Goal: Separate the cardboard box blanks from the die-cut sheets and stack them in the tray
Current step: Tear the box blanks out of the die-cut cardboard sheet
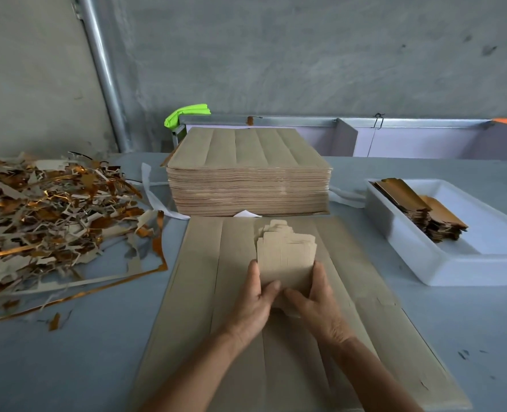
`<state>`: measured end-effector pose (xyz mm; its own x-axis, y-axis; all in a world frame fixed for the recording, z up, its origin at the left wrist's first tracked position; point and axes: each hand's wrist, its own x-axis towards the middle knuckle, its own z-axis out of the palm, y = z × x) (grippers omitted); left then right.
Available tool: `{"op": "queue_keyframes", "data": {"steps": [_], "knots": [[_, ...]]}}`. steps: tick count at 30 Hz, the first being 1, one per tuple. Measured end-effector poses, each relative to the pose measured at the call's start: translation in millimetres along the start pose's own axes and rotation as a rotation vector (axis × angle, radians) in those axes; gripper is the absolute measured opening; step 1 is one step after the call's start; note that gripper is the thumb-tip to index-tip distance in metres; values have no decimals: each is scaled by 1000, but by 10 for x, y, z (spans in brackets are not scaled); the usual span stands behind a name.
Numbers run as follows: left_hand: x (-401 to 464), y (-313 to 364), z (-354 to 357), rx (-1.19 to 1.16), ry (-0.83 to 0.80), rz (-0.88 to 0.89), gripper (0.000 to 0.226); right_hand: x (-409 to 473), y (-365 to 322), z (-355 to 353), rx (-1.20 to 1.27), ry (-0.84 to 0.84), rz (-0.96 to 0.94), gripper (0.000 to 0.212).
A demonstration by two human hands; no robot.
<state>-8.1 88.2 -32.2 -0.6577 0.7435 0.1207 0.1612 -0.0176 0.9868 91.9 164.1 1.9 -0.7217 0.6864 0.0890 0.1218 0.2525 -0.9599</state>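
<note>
Your left hand [256,295] and right hand [314,295] both grip small stack of blanks [286,257] mid-frame, over die-cut sheet [240,337]; tray [424,257] right, scrap pile [47,209] left.

Two forearms are entering the view from the lower edge, each ending in a hand. The left hand [253,304] and the right hand [317,301] are showing bare: no gloves, no rings and no tape are appearing on the visible fingers. Both wrists are showing bare as well, with no watch, strap or bracelet appearing on either one. Both forearms are showing uncovered along their full visible length, and no sleeve edge or cuff is appearing before the frame border cuts them off. Fingernail detail is appearing too blurred to report. The rest of the person is lying outside the view.
</note>
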Motion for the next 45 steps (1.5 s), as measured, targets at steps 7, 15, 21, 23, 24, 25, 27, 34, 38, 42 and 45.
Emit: {"op": "queue_keyframes", "data": {"steps": [7,15,21,23,24,25,27,34,38,42,45], "knots": [[138,416,-334,109,180,198,71,196,-278,-248,-599,-119,-306,45],[96,357,-527,214,-3,190,19,314,-340,-329,-488,-155,-209,41],[-1,136,-401,106,157,89,41,179,49,-123,251,53,93,7],[21,107,-346,128,218,117,41,173,100,3,329,233,109,14],[16,119,-310,120,257,144,35,185,109,58,340,317,102,18],[9,147,-269,97,294,160,23,194,105,107,331,377,88,20],[29,149,-194,46,417,164,36,188,88,188,298,421,56,21],[131,54,-86,-41,592,197,52,172,178,257,228,526,2,15],[156,34,-117,24,601,218,49,108,228,239,265,318,-19,38],[140,81,-196,85,394,211,47,129,283,69,305,234,20,35],[97,138,-348,190,127,159,27,161,246,-72,423,202,-38,30]]}}
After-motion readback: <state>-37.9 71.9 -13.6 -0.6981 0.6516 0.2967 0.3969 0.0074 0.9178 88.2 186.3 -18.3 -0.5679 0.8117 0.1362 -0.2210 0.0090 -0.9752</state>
